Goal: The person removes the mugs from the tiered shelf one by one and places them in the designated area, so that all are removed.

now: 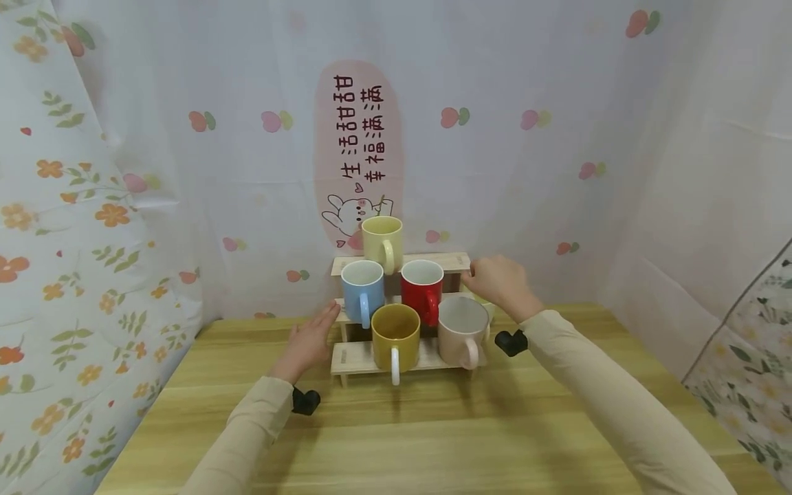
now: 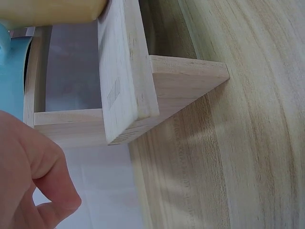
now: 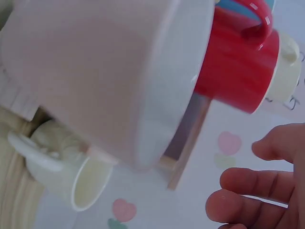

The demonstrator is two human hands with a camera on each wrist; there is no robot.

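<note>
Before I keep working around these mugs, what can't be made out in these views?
Rightmost mug: head view, mostly hidden behind the pale pink mug.
Pale pink mug: right wrist view, blurred and cut off by the top edge.
Blue mug: left wrist view, cut off by the left edge.
Left grip: head view, contact with the wooden rack too fine to tell.

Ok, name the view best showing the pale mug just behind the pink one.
The right wrist view: the pale mug shows its rim, inside and handle there. The head view shows only a part past the pink mug; the left wrist view, none of it.
</note>
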